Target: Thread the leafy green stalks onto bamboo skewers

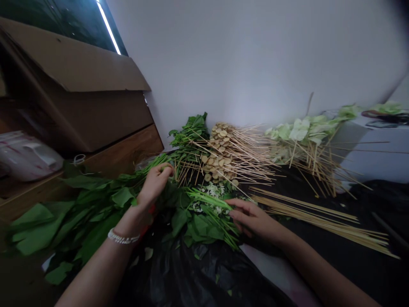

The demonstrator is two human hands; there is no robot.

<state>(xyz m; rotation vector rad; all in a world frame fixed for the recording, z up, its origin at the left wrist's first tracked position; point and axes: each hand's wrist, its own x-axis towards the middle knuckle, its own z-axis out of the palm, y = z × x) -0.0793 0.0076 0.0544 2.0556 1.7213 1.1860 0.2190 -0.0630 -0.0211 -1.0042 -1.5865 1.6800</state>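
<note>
My left hand (156, 182), with a beaded bracelet at the wrist, is closed in a pinch by the stem ends of a big pile of leafy greens (96, 204). A bit of green shows at its fingertips, too small to make out. My right hand (249, 216) is closed at the fingertips on the ends of pale green leafy stems (209, 198). Their leaves (201, 228) lie below and to the left. Chopped white-green bits (215, 192) are scattered behind these stems. Loose bamboo skewers (332, 219) lie to the right of my right hand.
Skewered round slices (220, 160) are stacked against the wall, beside skewered bundled greens (194, 132). Skewered pale cabbage leaves (300, 130) stand at back right. A cardboard box (96, 106) and a white, red-marked container (30, 155) are at left. Black plastic (191, 281) covers the front.
</note>
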